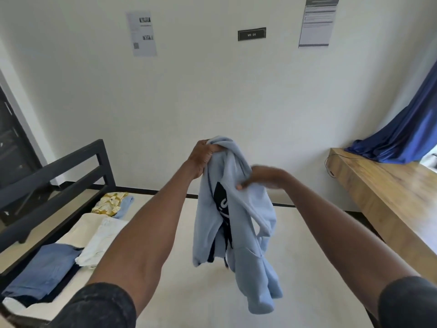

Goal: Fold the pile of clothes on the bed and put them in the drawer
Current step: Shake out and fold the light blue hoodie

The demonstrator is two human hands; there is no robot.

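Folded clothes (78,235) lie on the bed (189,292), left of the light blue hoodie (238,223). Left hand (203,157) grips its bunched top; right hand (262,177), blurred, pinches the fabric. Hoodie's dark print unreadable. Wall plaque (251,34) above: "WS 14".

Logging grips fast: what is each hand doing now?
Left hand: grips the light blue garment at its top.
Right hand: blurred, on the garment; grip cannot be told.

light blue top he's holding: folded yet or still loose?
Not folded. The light blue top hangs bunched and twisted above the bed, gripped at its top by the left hand; the right hand pinches its side.
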